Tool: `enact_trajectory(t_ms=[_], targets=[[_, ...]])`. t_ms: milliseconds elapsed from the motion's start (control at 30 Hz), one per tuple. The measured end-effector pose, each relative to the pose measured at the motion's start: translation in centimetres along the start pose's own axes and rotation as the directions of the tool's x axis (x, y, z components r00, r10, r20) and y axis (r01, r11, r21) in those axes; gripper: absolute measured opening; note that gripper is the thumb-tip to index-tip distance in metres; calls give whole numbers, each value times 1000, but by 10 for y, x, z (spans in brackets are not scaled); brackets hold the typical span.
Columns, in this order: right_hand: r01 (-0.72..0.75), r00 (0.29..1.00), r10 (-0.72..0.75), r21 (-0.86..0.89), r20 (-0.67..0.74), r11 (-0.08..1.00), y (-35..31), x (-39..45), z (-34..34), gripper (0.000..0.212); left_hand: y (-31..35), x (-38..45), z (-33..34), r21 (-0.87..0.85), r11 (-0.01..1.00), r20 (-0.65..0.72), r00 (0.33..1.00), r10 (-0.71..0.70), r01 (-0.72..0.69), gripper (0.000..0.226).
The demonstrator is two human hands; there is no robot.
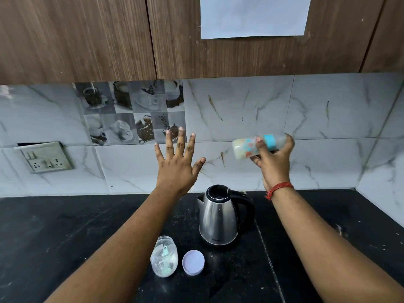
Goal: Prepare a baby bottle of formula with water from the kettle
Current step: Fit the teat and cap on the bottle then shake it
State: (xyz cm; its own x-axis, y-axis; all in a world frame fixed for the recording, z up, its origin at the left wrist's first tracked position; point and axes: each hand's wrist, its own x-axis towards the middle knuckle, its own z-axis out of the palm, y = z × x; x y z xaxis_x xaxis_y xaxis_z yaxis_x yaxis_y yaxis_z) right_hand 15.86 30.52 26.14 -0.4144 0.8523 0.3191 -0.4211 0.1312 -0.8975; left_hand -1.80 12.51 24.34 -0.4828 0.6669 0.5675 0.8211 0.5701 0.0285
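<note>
Two bare forearms reach forward over the black surface (65, 237), both raised in front of the marbled wall tiles. The left hand (177, 165) is held up with its back to the camera, fingers straight and spread apart, thumb out to the right, holding nothing. The right hand (274, 158) is lifted at about the same height, a red thread band (278, 189) around its wrist; its grip is clamped round the baby bottle (259, 145), fingers and thumb curled about the middle. The bottle lies nearly on its side in that grip, base pointing left and a blue collar toward the right, its outline blurred; milky white liquid shows inside and coloured prints mark its wall. Below and between the hands a steel kettle (218, 219) with a black handle stands upright on the surface, lid closed; small lettering near its base is too blurred to read. Nearer the camera stands an open clear jar (164, 258) with a green scoop inside, and its pale lid (193, 262) lies just beside it to the right
</note>
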Motion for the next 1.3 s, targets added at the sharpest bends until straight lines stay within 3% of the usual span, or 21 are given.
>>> enact_trajectory(t_ms=[100, 200, 300, 433, 533, 633, 733, 767, 867, 967, 1067, 1100, 1200, 1300], targets=[[-32, 987, 48, -99, 155, 995, 1, -1, 3, 67, -1, 0, -1, 9, 1000, -15, 1000, 8, -8, 76], [13, 999, -12, 20, -33, 1000, 0, 1, -2, 67, -1, 1, -1, 5, 1000, -10, 1000, -13, 13, 75], [-9, 991, 21, -93, 131, 996, -4, 1, 1, 68, -2, 1, -1, 10, 1000, -22, 1000, -1, 2, 75], [32, 999, -33, -20, -6, 999, -3, 3, 1, 69, -3, 2, -1, 9, 1000, -15, 1000, -17, 17, 75], [-12, 987, 35, -141, 158, 990, -2, 1, 5, 70, -2, 2, -1, 11, 1000, -28, 1000, -3, 4, 74], [24, 999, -26, -39, -28, 999, 3, 3, 3, 69, -4, 2, -2, 5, 1000, -18, 1000, -21, 21, 75], [-19, 988, 39, -131, 152, 991, 3, 2, 7, 69, -4, 1, -2, 21, 1000, -18, 1000, -4, 5, 75], [-10, 987, 32, -140, 155, 990, 4, 1, 8, 70, -5, 1, -2, 22, 1000, -17, 1000, -2, 3, 75], [34, 999, -35, -31, -29, 999, 4, 5, 5, 68, -6, 2, -2, 18, 1000, -12, 1000, -21, 21, 75], [-6, 986, 33, -159, 165, 987, 1, 5, 8, 68, -6, 2, -2, 32, 999, -13, 1000, -2, 3, 75], [46, 999, -48, -78, -22, 996, 1, 7, 5, 67, -6, 4, -1, 15, 1000, -19, 1000, -17, 17, 75], [47, 999, -49, -60, -24, 997, 1, 8, 5, 65, -6, 4, 0, 16, 1000, -21, 1000, -16, 17, 74], [7, 984, 25, -182, 176, 983, 2, 6, 8, 64, -7, 5, 1, 31, 1000, -17, 1000, 5, -4, 73], [43, 999, -45, -64, -26, 997, 5, 8, 5, 69, -7, 6, 2, 16, 1000, -18, 1000, -12, 12, 73]])
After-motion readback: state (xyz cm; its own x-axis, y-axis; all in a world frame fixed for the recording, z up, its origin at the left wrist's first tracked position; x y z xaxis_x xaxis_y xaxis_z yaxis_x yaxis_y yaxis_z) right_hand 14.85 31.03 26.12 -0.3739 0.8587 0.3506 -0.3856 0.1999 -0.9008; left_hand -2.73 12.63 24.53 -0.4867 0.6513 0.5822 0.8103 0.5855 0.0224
